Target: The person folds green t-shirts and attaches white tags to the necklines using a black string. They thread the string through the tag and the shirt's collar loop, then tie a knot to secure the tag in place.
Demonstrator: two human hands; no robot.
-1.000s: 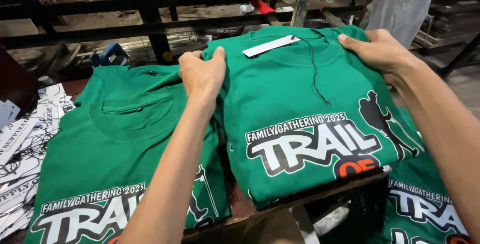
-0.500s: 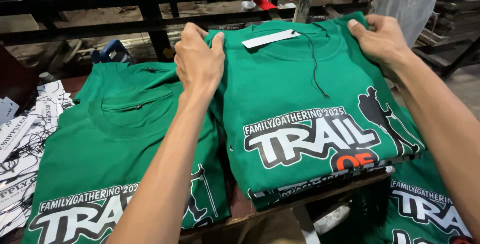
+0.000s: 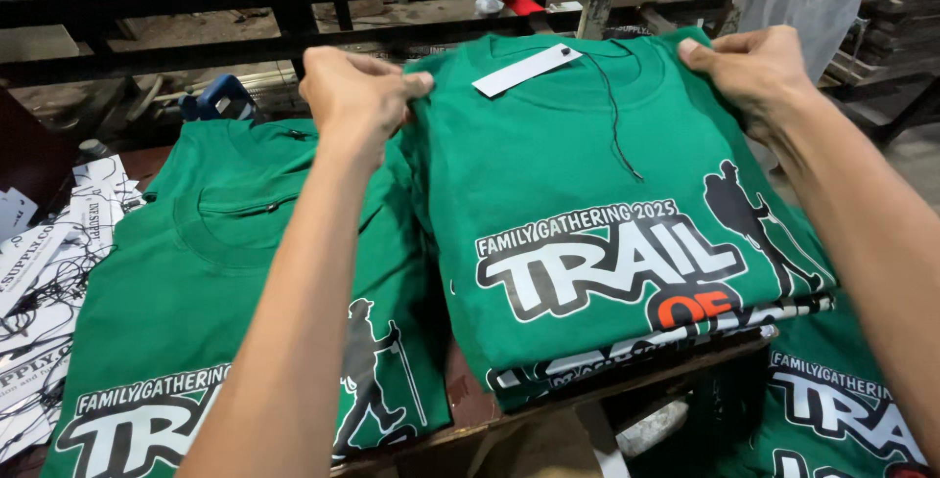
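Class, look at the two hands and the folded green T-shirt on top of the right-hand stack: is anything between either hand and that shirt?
Nothing visible is. The left hand pinches the folded green T-shirt at its left shoulder, and the right hand grips its right shoulder. The white hang tag lies between them on the collar, clear of both.

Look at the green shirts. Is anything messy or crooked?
Mostly tidy. The folded green shirt that the left hand and right hand grip at the shoulders lies turned a little against the stack below, so lower edges peek out. Its white tag lies slanted, black string trailing. Loose tags lie heaped at left.
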